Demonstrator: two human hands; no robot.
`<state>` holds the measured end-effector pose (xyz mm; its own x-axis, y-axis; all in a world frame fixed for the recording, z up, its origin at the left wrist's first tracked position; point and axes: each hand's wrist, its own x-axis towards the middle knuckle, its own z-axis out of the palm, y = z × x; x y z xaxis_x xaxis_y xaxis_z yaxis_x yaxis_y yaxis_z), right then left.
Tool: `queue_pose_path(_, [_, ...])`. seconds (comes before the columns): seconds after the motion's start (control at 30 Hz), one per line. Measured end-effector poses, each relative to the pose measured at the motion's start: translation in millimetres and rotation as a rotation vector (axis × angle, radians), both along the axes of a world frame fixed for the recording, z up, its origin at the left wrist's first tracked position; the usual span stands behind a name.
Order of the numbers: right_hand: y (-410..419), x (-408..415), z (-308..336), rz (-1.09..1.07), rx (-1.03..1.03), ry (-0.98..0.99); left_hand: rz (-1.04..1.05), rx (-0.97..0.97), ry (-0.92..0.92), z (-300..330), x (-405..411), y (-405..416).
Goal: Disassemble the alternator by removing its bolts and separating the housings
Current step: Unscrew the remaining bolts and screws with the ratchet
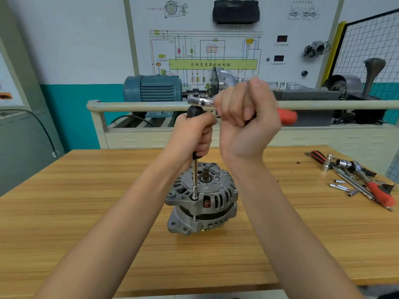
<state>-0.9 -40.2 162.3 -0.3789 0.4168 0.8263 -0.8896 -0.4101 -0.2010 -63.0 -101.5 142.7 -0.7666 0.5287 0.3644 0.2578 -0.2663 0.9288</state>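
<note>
Matt cast-metal alternator (201, 199), wood-grain table (86, 201)

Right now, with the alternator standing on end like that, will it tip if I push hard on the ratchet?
Possibly. The alternator stands tall on a narrower base, unclamped on the smooth wooden table, so sideways force may slide or rock it. Its cast metal body looks heavy, which should help steady it.

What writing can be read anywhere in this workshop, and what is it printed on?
"自动变速器控制电脑": on the green bar of the wiring diagram on the wall board.
The small captions on that board, beside the sketches, the two dark displays and the diagram's parts: too small and blurred to read.
Alternator and bench tools: no legible markings.
</note>
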Motion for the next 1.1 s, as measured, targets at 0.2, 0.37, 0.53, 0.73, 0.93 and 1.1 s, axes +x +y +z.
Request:
queue_pose_path(0.2, [-24.3,5.5,-8.0,-0.551,0.261,0.115,0.31,-0.017,0.232,-8.5,-0.6,7.4])
queue_pose_path(0.37, [0.1,-2.2,6.0,0.042,0.078,-0.036,-0.033,0.062,0.015,-0.1,-2.8,-9.8])
queue_pose_path(0.53, [26.0,-15.8,9.2,0.564,-0.185,-0.188,-0.374,0.01,-0.019,6.3,-6.7,-21.0])
queue_pose_path(0.73, [25.2,-17.5,8.1,0.568,-0.306,-0.184,-0.277,-0.054,-0.081,7.7,-3.9,-15.9])
queue_pose_path(0.93, [-8.2,-3.7,0.3,-0.047,-0.001,-0.026,0.213,0.035,-0.056,5.5,8.5,-0.9])
queue_pose_path(1.1, [-30.7,-0.3,-10.1,-0.464,0.14,0.065,0.354,-0.029,0.178,0.7,9.7,-0.1])
